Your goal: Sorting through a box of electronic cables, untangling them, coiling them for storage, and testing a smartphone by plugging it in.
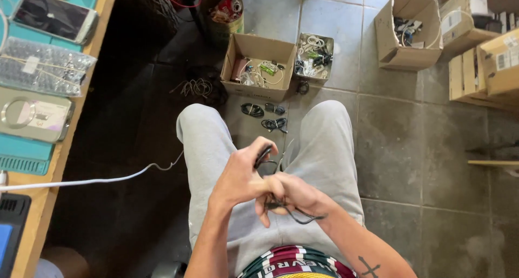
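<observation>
Seated person, left hand (243, 175) pinching loop of thin black cable (281, 202) over lap; right hand (300, 194) fingers closed round cable's lower run. Looks like coiling: best keep loops even, tension light, loose tail clear of fingers. Wound cables (265, 116) on floor between knees, open cardboard box (258, 67) beyond. Wooden bench edge (70, 132) near left, white cord (108, 178) hanging off it; open tile right.

Black cable (270, 161): thin, flexible, partly gathered into loops. One loop stands up above the left hand (243, 178), pinched at its fingertips. The rest passes under the right hand (297, 194) and trails out as a slack curve over the lap.
</observation>
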